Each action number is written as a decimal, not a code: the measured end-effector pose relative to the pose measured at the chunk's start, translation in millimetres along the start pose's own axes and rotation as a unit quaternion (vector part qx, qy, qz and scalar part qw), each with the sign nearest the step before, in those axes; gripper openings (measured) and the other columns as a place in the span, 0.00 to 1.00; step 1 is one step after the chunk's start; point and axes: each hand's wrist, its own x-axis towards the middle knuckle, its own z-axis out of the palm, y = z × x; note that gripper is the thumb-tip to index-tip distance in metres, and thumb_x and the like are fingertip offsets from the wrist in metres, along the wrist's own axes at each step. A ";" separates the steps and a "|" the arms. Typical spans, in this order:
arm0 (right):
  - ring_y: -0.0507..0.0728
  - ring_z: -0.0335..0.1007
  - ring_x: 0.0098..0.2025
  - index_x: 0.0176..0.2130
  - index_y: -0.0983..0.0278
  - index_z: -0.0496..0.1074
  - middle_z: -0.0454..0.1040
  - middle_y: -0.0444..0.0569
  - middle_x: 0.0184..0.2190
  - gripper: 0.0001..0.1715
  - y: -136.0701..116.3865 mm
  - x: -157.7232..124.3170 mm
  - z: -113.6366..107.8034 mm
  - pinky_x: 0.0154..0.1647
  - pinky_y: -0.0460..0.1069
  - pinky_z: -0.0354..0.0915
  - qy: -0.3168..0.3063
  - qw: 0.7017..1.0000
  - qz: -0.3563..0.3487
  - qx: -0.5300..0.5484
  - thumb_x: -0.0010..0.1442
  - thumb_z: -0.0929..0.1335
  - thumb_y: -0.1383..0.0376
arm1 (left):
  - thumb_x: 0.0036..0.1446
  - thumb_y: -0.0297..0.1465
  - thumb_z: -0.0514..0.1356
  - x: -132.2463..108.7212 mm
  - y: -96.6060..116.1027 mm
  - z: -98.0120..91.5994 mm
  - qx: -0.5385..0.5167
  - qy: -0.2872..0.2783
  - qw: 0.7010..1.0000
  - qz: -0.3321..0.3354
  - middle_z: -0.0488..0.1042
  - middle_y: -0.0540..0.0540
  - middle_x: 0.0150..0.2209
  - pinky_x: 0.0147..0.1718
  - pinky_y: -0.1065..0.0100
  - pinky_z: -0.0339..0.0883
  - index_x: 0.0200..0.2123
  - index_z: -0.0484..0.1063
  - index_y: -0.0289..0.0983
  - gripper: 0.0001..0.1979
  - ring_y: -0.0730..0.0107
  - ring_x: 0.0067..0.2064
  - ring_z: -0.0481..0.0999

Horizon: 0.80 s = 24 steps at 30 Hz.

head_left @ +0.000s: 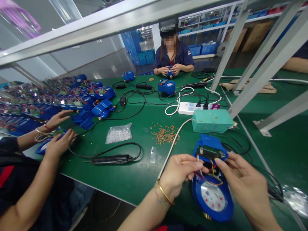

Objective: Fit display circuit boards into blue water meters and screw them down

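Observation:
A blue water meter with a round white dial lies at the lower right, a brass fitting showing at its near end. Its upper compartment is uncovered, showing a black part and thin coloured wires. My left hand pinches some of these wires between thumb and fingertips at the compartment's left side. On the right, my right hand grips the housing's edge, its thumb reaching over the compartment. The fingers of that hand are partly hidden behind the housing.
Beyond the meter are a pale green box, a power strip and a pile of small copper-coloured screws. An electric screwdriver and a bag of small clear parts lie left. Co-workers sit left and opposite; metal posts rise right.

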 end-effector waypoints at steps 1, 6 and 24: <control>0.58 0.80 0.33 0.41 0.63 0.75 0.81 0.51 0.34 0.21 0.2 -0.9 -0.7 0.34 0.44 0.77 -0.001 1.000 -0.012 -0.006 0.51 0.75 0.53 | 0.40 0.40 0.72 1.2 -0.1 0.2 -0.002 0.005 1.000 0.002 0.80 0.43 0.25 0.19 0.74 0.44 0.28 0.75 0.30 0.19 0.85 0.18 0.59; 0.58 0.81 0.36 0.44 0.62 0.75 0.81 0.50 0.37 0.19 3.2 -6.0 -5.3 0.39 0.46 0.78 -0.013 0.995 -0.085 -0.053 0.55 0.74 0.55 | 0.41 0.42 0.71 2.5 -2.9 2.3 0.017 0.051 0.998 0.025 0.79 0.44 0.23 0.18 0.74 0.45 0.25 0.73 0.31 0.20 0.84 0.17 0.58; 0.56 0.80 0.33 0.44 0.63 0.74 0.81 0.50 0.35 0.19 7.3 -9.8 -8.7 0.38 0.45 0.76 0.021 0.969 -0.169 -0.177 0.60 0.70 0.52 | 0.49 0.37 0.66 -9.5 -5.5 12.1 0.081 0.112 0.985 0.102 0.70 0.51 0.18 0.22 0.74 0.54 0.24 0.74 0.32 0.13 0.79 0.20 0.63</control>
